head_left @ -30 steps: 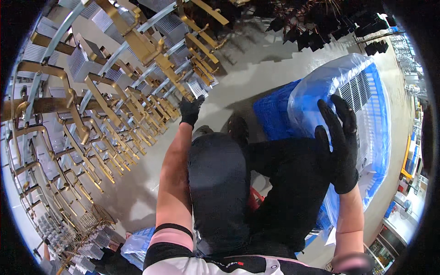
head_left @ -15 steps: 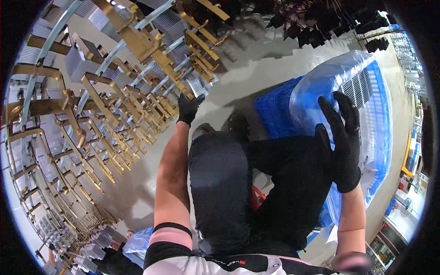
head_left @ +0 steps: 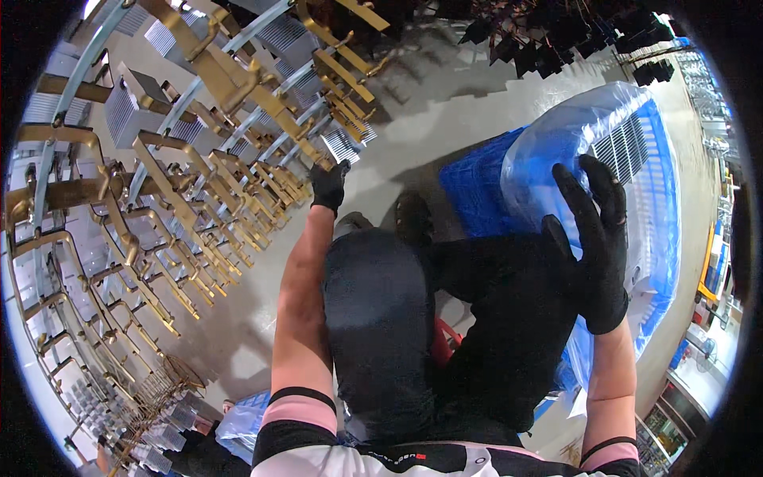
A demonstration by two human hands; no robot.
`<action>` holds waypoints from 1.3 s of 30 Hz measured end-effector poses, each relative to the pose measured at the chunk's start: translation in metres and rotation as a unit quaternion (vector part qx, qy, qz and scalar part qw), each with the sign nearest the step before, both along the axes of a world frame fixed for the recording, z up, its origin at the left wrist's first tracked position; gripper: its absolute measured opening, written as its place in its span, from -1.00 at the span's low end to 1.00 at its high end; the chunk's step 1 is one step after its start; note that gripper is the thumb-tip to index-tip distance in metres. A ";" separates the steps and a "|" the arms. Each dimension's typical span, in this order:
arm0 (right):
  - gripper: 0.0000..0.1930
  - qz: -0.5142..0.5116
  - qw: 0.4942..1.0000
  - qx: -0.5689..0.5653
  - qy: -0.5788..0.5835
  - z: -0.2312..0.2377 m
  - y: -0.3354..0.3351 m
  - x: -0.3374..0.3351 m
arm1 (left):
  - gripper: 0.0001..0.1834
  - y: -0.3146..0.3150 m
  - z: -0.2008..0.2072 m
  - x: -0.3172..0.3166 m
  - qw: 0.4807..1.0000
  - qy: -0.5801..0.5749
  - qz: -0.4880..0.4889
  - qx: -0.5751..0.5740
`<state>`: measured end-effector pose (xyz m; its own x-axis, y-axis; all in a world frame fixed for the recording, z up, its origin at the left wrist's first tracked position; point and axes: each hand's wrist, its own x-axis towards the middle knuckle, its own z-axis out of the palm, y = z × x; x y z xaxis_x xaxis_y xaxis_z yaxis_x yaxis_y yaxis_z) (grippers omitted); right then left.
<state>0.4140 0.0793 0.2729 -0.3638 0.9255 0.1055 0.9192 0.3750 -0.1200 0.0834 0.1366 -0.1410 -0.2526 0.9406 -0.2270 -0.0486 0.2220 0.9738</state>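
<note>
My left hand (head_left: 327, 186), in a black glove, reaches to the lower end of a small silver finned heat sink (head_left: 342, 146) on the hanging rack (head_left: 230, 83). Its fingers close at that end of the part; the fingertips are partly hidden. To the right, my gloved right hand (head_left: 598, 250) is open, thumb and fingers apart, with nothing in it. It hovers by my knee, over a blue crate (head_left: 666, 159) lined with clear plastic film (head_left: 540, 151). A grey finned part (head_left: 620, 151) lies in that crate.
Brass-coloured hooks (head_left: 171, 230) in rows fill the left side, several holding finned blocks (head_left: 131, 107). Dark parts (head_left: 548, 48) hang at the far side. Another blue crate (head_left: 477, 187) stands beside the lined one. At lower left are a plastic-covered crate (head_left: 242, 425) and another person's dark sleeve (head_left: 199, 453).
My left hand has moved slightly, from fingers spread below the finned heat sink to closing at its lower end. My right hand has stayed open in nearly the same place.
</note>
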 end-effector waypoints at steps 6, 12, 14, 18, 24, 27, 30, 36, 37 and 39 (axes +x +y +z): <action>-0.39 0.012 1.000 0.007 0.017 0.003 0.002 -0.004 | -0.77 -0.006 -0.055 -0.031 0.962 0.263 -0.027 0.072; -0.41 0.000 1.000 0.004 -0.007 -0.001 0.002 0.002 | -0.79 -0.008 -0.038 -0.023 0.923 0.310 -0.147 0.174; -0.41 -0.006 1.000 0.004 -0.021 -0.003 0.001 0.007 | -0.77 -0.001 -0.009 -0.005 0.983 0.116 -0.128 0.057; -0.42 0.000 1.000 -0.004 -0.002 -0.001 0.002 0.001 | -0.75 -0.002 0.011 -0.015 0.997 -0.034 -0.065 -0.009; -0.41 0.007 1.000 0.008 -0.017 -0.001 0.001 0.003 | -0.72 0.002 -0.001 -0.015 0.974 -0.219 0.016 -0.058; -0.41 0.012 1.000 0.009 -0.008 -0.001 0.001 0.005 | -0.65 -0.011 -0.004 -0.017 0.993 -0.044 -0.064 -0.086; -0.41 0.008 1.000 0.002 0.025 -0.002 0.001 0.005 | -0.59 -0.023 -0.006 -0.009 0.993 -0.004 -0.036 -0.114; -0.42 0.025 0.999 0.025 0.036 -0.002 0.003 0.004 | -0.49 -0.067 0.017 -0.002 0.967 0.251 -0.039 -0.032; -0.41 0.031 0.998 0.028 0.052 -0.001 0.003 0.005 | -0.50 -0.070 0.028 -0.005 0.972 0.229 -0.055 -0.017; -0.41 0.037 0.996 0.043 0.068 -0.002 0.001 0.004 | -0.52 -0.075 0.073 -0.016 0.977 0.193 -0.088 0.010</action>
